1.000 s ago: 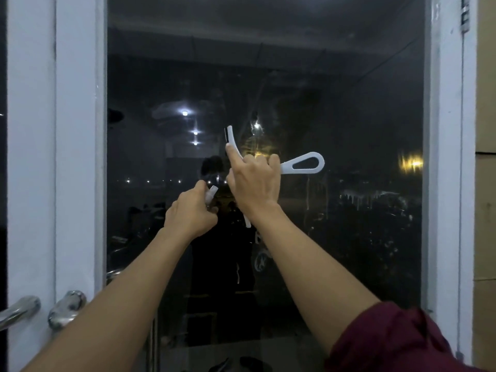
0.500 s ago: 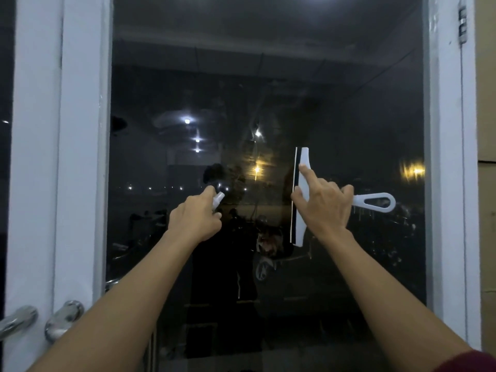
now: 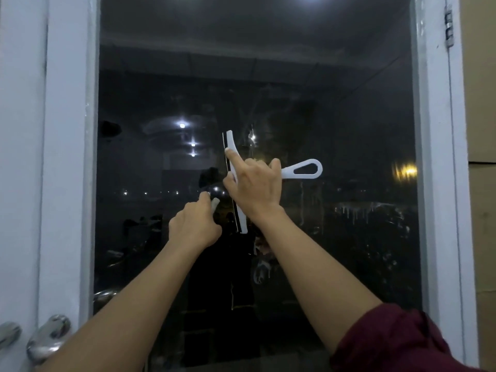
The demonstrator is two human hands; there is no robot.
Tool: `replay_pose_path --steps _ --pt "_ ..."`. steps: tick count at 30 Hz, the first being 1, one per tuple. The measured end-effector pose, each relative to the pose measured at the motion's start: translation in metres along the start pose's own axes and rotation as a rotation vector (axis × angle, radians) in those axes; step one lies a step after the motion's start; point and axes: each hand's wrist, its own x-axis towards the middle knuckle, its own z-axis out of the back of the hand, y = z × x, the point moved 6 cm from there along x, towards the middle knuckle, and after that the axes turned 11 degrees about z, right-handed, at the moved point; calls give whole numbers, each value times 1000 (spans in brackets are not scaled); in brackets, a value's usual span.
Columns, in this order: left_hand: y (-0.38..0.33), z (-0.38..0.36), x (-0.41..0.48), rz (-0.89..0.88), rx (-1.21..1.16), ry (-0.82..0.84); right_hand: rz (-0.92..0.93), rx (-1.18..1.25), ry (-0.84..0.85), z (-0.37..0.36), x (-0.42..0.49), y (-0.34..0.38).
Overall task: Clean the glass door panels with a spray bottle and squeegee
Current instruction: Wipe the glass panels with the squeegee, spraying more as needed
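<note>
Two hands up at the glass (image 3: 335, 116): right hand (image 3: 255, 186) grips the white squeegee (image 3: 236, 183), blade upright mid-pane; left hand (image 3: 194, 226) clenches a small pale thing.

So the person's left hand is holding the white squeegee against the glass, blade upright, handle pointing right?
Not quite: the head view shows the right hand holding the white squeegee against the glass, blade upright, handle pointing right.
</note>
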Motion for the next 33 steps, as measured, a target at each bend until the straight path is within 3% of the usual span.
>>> replay_pose_path --steps 5,9,19,24,27,33 --pt "-36 3 -9 -191 -118 -129 -16 -5 -17 -1 -20 -44" --pt "-63 0 -11 -310 -70 -232 -45 -1 18 2 -38 -84" --pt "-74 -6 -4 -260 63 -241 -160 67 30 4 -86 -177" --pt "-85 -1 -7 -228 155 -251 -276 -17 45 12 -119 -230" --pt "-90 2 -9 -194 177 -238 -270 -22 37 20 -109 -226" --pt "-86 -2 -9 -177 172 -249 -15 27 -11 21 -44 -144"
